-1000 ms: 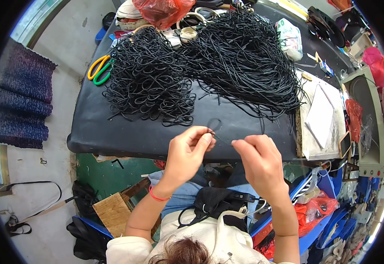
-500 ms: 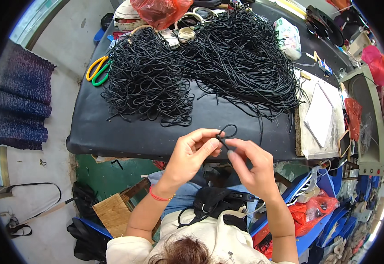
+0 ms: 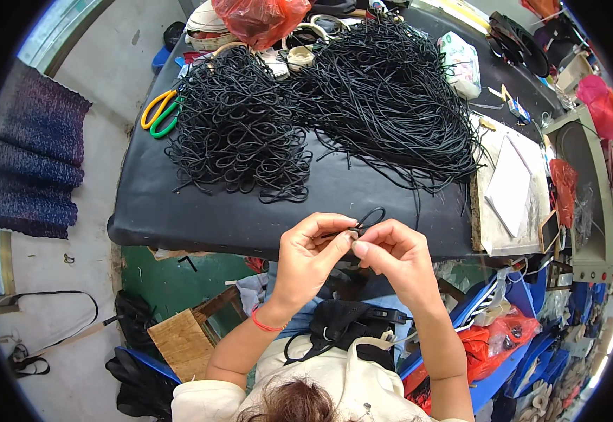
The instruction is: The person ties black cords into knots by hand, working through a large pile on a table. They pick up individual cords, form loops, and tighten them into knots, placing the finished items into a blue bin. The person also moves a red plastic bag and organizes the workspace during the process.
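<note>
Pinching black cord (image 3: 371, 211), L hand (image 3: 310, 254) & R hand (image 3: 403, 254) meet, both grips narrow, over near edge of surface (image 3: 201, 219), prob. to steady its loop; fingers hide the crossing.

Two hands of mine, left (image 3: 308, 254) and right (image 3: 403, 259), meet at the near edge of the table (image 3: 208, 218), with one loop of black cord (image 3: 382, 211) at their fingertips. I count two black heaps — one left (image 3: 240, 126), one right (image 3: 391, 98). Along the left edge: two scissor handles, one yellow (image 3: 149, 111), one green (image 3: 156, 132) — and one red bag (image 3: 261, 20) near the far edge.
</note>
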`<act>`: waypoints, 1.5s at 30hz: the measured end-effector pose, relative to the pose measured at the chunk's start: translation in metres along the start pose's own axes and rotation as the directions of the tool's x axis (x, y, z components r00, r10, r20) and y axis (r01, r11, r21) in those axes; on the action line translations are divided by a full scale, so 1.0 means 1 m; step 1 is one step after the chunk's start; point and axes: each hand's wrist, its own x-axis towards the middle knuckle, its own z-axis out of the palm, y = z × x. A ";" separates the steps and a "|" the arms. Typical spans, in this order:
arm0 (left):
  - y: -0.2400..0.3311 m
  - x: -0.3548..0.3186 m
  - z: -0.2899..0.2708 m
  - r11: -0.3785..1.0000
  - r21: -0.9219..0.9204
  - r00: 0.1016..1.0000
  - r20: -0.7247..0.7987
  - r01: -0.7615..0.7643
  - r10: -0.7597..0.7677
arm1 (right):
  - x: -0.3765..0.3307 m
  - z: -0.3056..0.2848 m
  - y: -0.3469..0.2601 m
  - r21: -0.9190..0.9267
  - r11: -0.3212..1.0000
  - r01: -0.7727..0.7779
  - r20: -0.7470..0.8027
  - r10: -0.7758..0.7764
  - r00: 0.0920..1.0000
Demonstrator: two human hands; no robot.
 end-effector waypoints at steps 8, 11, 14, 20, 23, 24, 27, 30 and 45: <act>-0.001 -0.006 0.003 0.977 0.194 0.997 0.001 -0.082 0.083 | 0.007 0.007 0.018 -0.085 0.988 0.132 -0.206 -0.147 0.967; 0.008 -0.005 -0.001 0.947 0.319 0.998 0.062 -0.031 0.012 | 0.010 0.000 0.020 -0.279 0.937 0.212 -0.119 -0.253 0.960; 0.017 -0.006 -0.001 0.901 0.433 0.988 0.119 0.039 -0.100 | 0.010 -0.005 0.022 -0.161 0.967 0.195 -0.071 -0.209 0.975; 0.013 -0.006 -0.005 0.900 0.414 0.953 0.190 0.139 -0.235 | 0.007 -0.001 0.018 0.132 0.989 0.062 -0.097 -0.049 0.994; 0.020 -0.006 -0.001 0.814 0.568 0.931 0.221 0.120 -0.292 | 0.008 -0.002 0.022 0.174 0.978 0.112 -0.190 -0.078 0.979; 0.019 -0.005 -0.001 0.847 0.506 0.931 0.206 0.163 -0.302 | 0.009 -0.004 0.025 0.172 0.976 0.133 -0.222 -0.093 0.970; 0.016 -0.003 -0.005 0.901 0.365 0.932 0.177 0.235 -0.315 | 0.008 -0.001 0.016 0.182 0.976 0.119 -0.250 -0.071 0.966; 0.017 -0.002 -0.006 0.919 0.343 0.941 0.200 0.192 -0.272 | 0.005 -0.008 0.017 -0.011 0.999 0.043 -0.114 -0.044 0.992; 0.011 -0.009 0.000 0.928 0.184 0.909 0.211 0.324 -0.359 | 0.001 0.005 0.020 -0.044 0.983 0.178 -0.179 -0.183 0.967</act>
